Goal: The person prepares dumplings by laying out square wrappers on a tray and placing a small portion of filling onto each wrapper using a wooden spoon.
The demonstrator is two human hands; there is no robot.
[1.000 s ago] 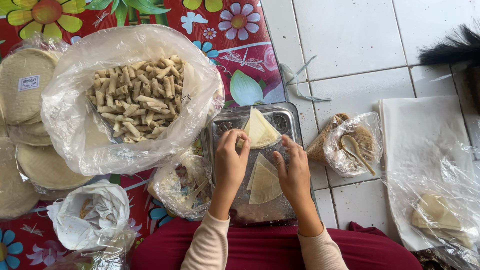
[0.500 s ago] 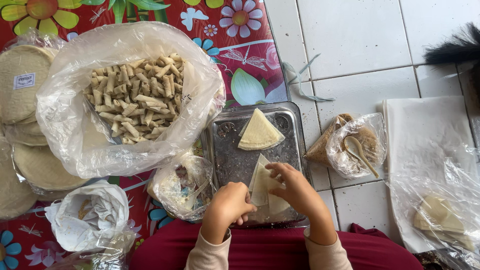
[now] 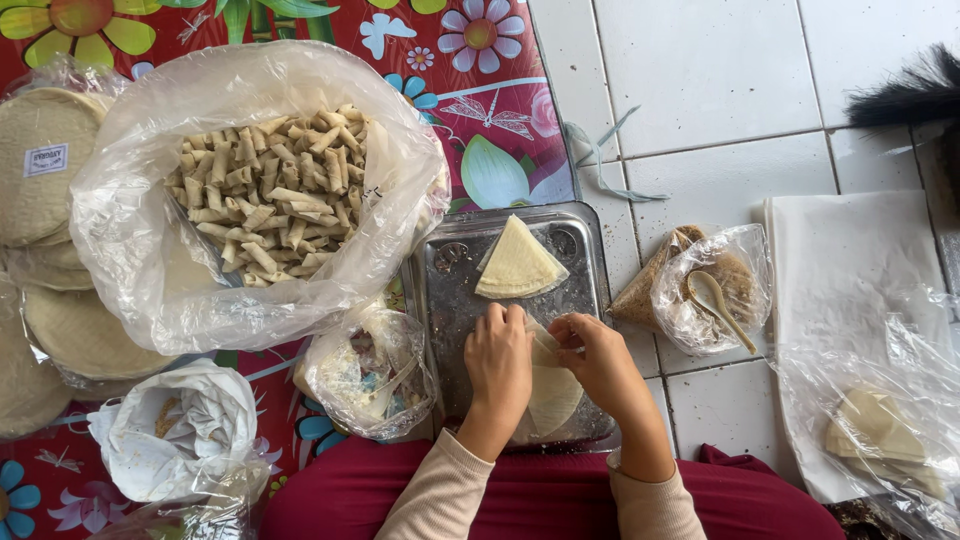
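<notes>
Folding is the step in hand, as I judge it: both hands work on one pale, thin wedge-shaped wrapper sheet [image 3: 552, 392] that lies on the dull grey rectangular metal tray [image 3: 452, 290], near its 6 o'clock edge. The left hand [image 3: 497, 352] has its fingers curled and pressed down on the upper corner of the sheet, and the right hand [image 3: 598, 362] pinches the same corner from the 3 o'clock side, so the two hands nearly touch. Whether filling is already inside the fold I cannot tell, because the fingers cover it.

At 12 o'clock on the tray rests a second pale triangular folded wrapper [image 3: 517, 264], apart from the hands. At 9 to 10 o'clock from the tray stands a big clear plastic bag full of small beige rolled sticks [image 3: 265, 190]. At 3 o'clock, on the white tiled floor [image 3: 700, 80], sits a small clear bag of brown crumbly filling with a pale plastic spoon [image 3: 718, 300] in it. At 7 o'clock is another crumpled clear plastic bag [image 3: 370, 375], touching the tray's side.

The next move, in my judgement, calls for tight, even rolling of the sheet toward its wide end, with both thumbs keeping the corner tucked so that the thin sheet does not tear or open.
</notes>
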